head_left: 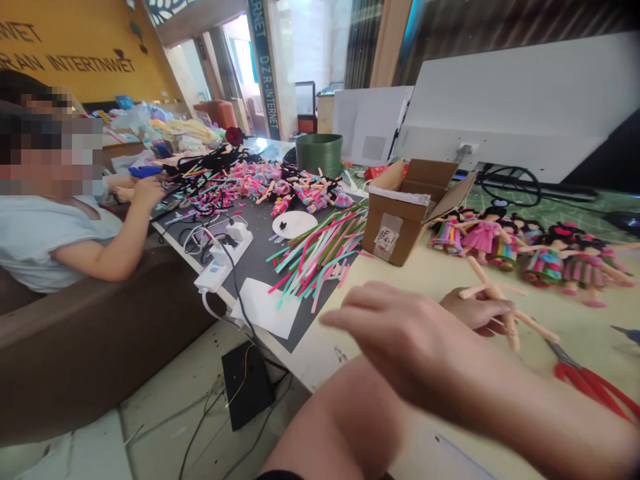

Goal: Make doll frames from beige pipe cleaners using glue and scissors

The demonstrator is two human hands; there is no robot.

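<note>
My left hand (467, 312) is partly hidden behind my right forearm. Its thumb and fingers pinch a peach-coloured pipe-cleaner figure (493, 291), whose crossed limbs stick out on several sides. Crossing in front, my right hand (400, 327) points left over the table, blurred, its fingers stretched out and nothing visible in them. Some fingers of that hand are hidden beneath it. Beyond it lies a loose heap of green, pink and mint pipe cleaners (325, 247). To the right of my left hand are red-handled scissors (583, 380), partly covered by my forearm.
An open cardboard box (387, 230) stands behind my hands, with finished dolls (483, 233) to its right. A white power strip (225, 253) with cables sits at the table's left edge. Across the table, a person (65, 227) works beside piled doll parts (210, 190).
</note>
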